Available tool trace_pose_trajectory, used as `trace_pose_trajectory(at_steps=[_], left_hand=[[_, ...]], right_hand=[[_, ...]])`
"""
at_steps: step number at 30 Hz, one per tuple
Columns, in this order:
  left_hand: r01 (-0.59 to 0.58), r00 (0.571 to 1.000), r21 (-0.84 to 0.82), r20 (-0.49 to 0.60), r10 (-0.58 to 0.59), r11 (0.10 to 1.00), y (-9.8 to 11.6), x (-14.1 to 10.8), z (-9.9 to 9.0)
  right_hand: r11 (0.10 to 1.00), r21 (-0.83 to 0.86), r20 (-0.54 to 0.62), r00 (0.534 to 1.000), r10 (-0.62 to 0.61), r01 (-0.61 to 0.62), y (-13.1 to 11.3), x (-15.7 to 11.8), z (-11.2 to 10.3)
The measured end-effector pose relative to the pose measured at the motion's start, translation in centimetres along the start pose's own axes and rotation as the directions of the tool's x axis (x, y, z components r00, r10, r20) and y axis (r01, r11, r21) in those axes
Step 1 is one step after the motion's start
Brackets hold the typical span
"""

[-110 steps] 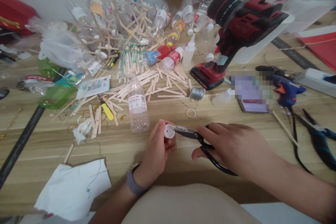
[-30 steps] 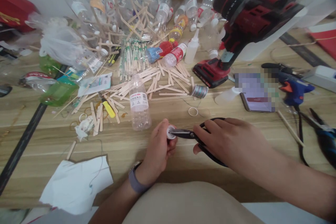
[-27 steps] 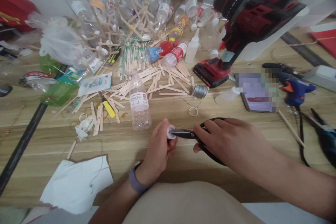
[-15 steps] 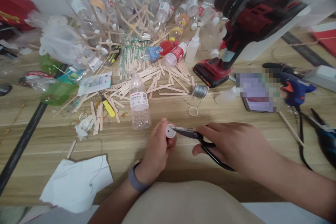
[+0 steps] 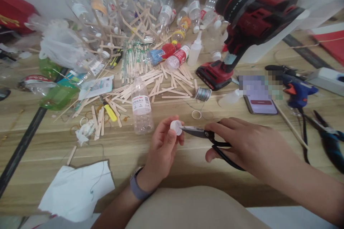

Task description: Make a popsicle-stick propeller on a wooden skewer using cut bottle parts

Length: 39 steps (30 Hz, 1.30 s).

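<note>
Between the thumb and fingers of my left hand is a white bottle cap, its side turned toward me. My right hand grips black-handled scissors, thumb and fingers around the handles. The blades are closed together and point left, with the tip at the cap's right edge; whether it enters the cap I cannot tell. Just left of my left hand stands a clear plastic bottle without a cap. A small white ring lies behind the scissors.
Wooden sticks lie scattered behind the bottle. A red cordless drill stands at the right, near a spool of thread, a phone and a blue glue gun. White paper and a yellow-handled tool are at the left.
My left hand has turned the cap, so its holed flat face no longer faces me. My right hand and the scissors have shifted slightly right.
</note>
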<state>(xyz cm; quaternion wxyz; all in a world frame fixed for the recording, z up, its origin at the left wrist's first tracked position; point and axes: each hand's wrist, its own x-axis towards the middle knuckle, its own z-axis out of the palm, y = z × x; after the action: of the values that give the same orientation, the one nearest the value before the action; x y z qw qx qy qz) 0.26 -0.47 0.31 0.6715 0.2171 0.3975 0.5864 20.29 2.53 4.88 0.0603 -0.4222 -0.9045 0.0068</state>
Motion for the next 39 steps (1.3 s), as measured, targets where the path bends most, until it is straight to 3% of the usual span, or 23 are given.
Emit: trace_pose_trajectory(at_steps=[16, 29, 39], left_hand=[[-0.090, 0.986, -0.110, 0.133, 0.104, 0.990, -0.1, 0.2, 0.0], [-0.066, 0.991, -0.107, 0.105, 0.077, 0.992, -0.3, 0.2, -0.2], [-0.084, 0.987, -0.093, 0.127, 0.096, 0.992, -0.4, 0.2, 0.0]], right_hand=[[0.999, -0.018, -0.074, 0.997, -0.036, 0.034, 0.1, -0.1, -0.5], [0.993, -0.016, -0.108, 0.987, -0.122, 0.121, 0.4, 0.3, -0.5], [0.974, -0.206, -0.109, 0.987, -0.121, 0.097, -0.6, 0.6, -1.2]])
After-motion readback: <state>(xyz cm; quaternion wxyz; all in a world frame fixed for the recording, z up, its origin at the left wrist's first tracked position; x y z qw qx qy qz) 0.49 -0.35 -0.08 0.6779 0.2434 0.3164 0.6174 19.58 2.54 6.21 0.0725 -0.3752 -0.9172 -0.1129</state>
